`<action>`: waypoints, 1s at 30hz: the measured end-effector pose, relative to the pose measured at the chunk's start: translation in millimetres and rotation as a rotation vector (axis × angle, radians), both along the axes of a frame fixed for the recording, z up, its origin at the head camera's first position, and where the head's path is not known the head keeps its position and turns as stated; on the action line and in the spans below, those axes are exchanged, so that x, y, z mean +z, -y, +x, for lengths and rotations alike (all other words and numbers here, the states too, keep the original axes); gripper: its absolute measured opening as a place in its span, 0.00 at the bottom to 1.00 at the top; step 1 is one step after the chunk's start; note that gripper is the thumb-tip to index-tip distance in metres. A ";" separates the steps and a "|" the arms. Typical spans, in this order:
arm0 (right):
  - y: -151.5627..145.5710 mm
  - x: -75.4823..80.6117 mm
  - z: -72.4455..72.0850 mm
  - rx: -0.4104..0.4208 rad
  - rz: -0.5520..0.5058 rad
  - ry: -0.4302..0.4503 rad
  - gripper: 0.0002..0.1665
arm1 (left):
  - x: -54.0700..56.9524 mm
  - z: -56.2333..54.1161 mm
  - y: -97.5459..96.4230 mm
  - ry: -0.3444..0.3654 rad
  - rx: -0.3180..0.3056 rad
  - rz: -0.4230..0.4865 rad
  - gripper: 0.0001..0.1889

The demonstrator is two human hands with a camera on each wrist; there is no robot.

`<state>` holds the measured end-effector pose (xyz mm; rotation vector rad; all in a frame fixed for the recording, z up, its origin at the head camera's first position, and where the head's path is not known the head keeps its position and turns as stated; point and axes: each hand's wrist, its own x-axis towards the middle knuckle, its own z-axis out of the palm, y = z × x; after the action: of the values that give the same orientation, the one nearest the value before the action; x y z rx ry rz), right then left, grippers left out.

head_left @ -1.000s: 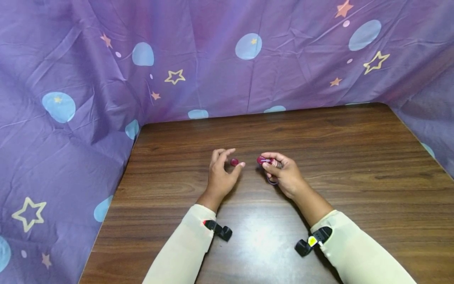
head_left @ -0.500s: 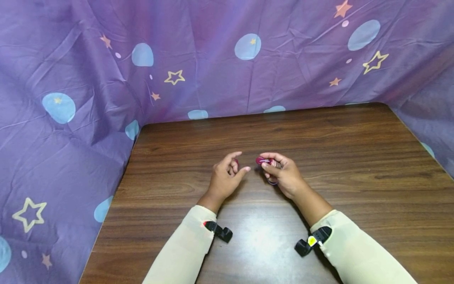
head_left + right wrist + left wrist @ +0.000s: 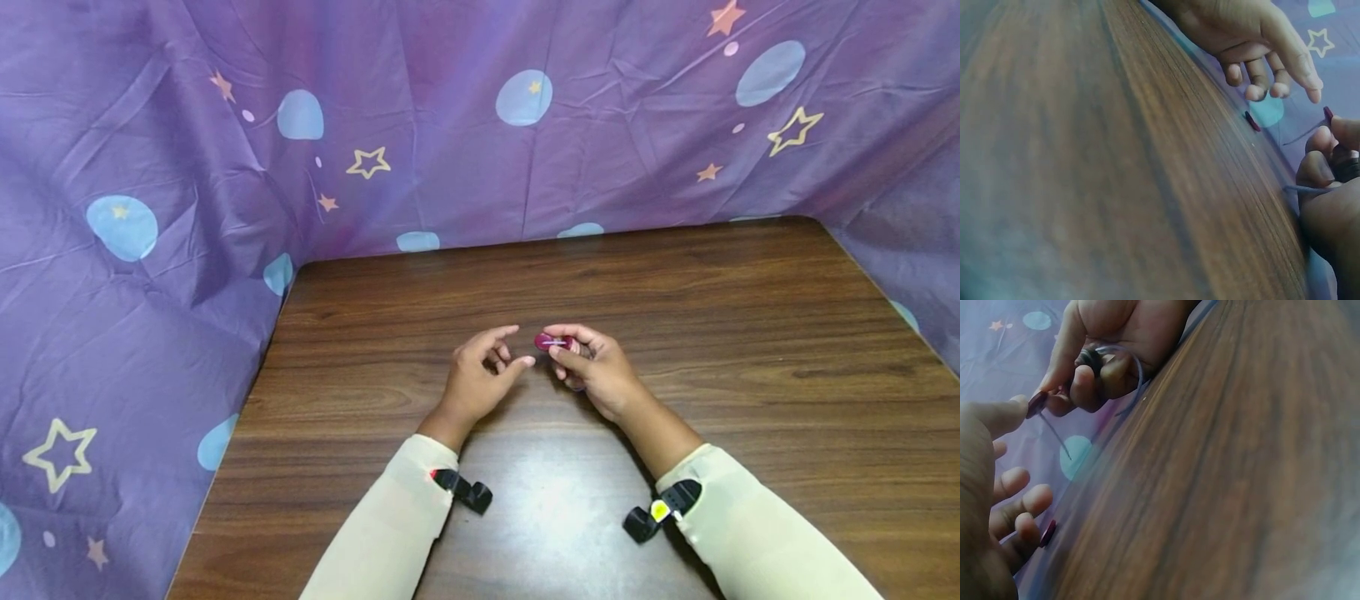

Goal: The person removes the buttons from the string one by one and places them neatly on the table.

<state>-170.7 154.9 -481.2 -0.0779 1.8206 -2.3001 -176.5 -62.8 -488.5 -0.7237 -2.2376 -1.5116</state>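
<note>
My right hand pinches a small flat dark red disc between thumb and finger. A thin grey cord hangs from the disc, and a loop of cord comes out by the curled fingers. Also tucked in that palm is a dark, rounded, ridged thing, partly hidden by fingers. Facing it, my left hand has thumb and forefinger spread, with a small gap to the disc in the head view. A second dark red disc lies on the table by the left fingers; the hand hides it in the head view.
The brown wood-grain table spreads under both hands. A purple cloth with stars and planets hangs at its back and sides. Black wrist cameras sit on both pale sleeves.
My left hand has moved right and toward me, closer to the right hand, and now covers the disc on the table. The right hand's disc has shifted slightly left.
</note>
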 end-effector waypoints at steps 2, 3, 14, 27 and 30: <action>0.3 0.0 0.2 0.006 0.018 0.006 0.17 | 0.6 1.6 -1.2 0.003 -0.009 -0.007 0.25; 0.5 -0.1 0.3 0.009 0.027 0.008 0.17 | 0.9 2.3 -1.9 0.006 -0.012 -0.010 0.25; 1.3 -1.0 1.0 0.048 0.118 -0.017 0.16 | 0.3 6.4 -5.8 0.043 -0.045 -0.007 0.23; 0.9 -0.8 2.6 0.065 0.134 -0.049 0.13 | 1.4 7.8 -6.6 0.098 -0.060 -0.037 0.23; 1.0 -0.2 2.8 0.068 0.136 -0.052 0.12 | 1.2 7.7 -7.0 0.100 -0.056 -0.037 0.22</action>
<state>-168.0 153.9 -481.4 -0.1773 1.9630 -2.1416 -168.8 -55.8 -487.3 -0.7425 -2.3424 -1.5696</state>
